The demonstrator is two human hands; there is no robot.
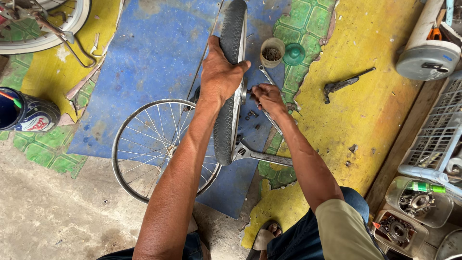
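Note:
A bicycle wheel with a black tyre (pixel 226 120) stands upright on its edge on the blue floor mat. My left hand (pixel 219 72) grips the tyre from the top and holds it up. My right hand (pixel 267 96) is at the wheel's hub on the right side, fingers pinched on a small part of the axle. A bare spoked rim (pixel 154 144) lies flat on the floor behind the wheel, to its left. An adjustable wrench (pixel 262 156) lies by the wheel's base. A thin spanner (pixel 267 77) lies under my right hand.
A small can of bits (pixel 272 50) and a green lid (pixel 293 54) sit beyond the wheel. A black crank arm (pixel 344 84) lies on the yellow mat. A dark tin (pixel 24 113) is at the left, another wheel (pixel 48 24) top left, a crate (pixel 440 135) and tubs of parts (pixel 416 204) at right.

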